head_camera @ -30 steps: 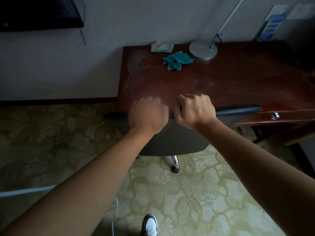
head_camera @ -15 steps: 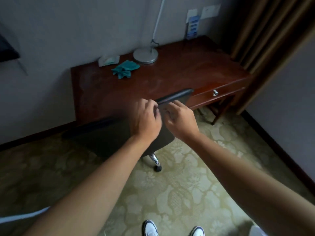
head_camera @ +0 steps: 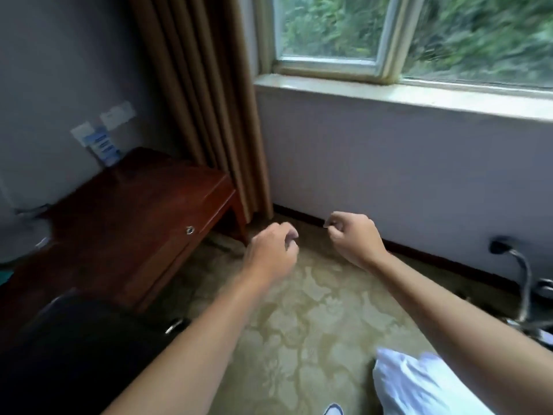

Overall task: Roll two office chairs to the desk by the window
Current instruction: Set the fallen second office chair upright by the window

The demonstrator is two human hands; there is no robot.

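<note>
A black office chair (head_camera: 77,351) stands at the lower left, pushed against the front of the dark red wooden desk (head_camera: 134,214). Both of my hands hang in the air over the patterned carpet, off the chair. My left hand (head_camera: 273,253) is loosely curled with nothing in it. To its right, my right hand (head_camera: 353,238) is curled the same way and holds nothing. At the right edge, a chrome tube with a black tip (head_camera: 514,265) looks like part of another chair, mostly cut off.
A brown curtain (head_camera: 209,100) hangs between the desk and the window (head_camera: 404,34), whose sill juts out above a pale wall. A white bundle (head_camera: 419,381) lies at the lower right. Open carpet (head_camera: 314,324) lies between the desk and the wall.
Both hands have let go of the chair's backrest and lifted away. The view has swung right, from the desk top toward the window and curtain.
</note>
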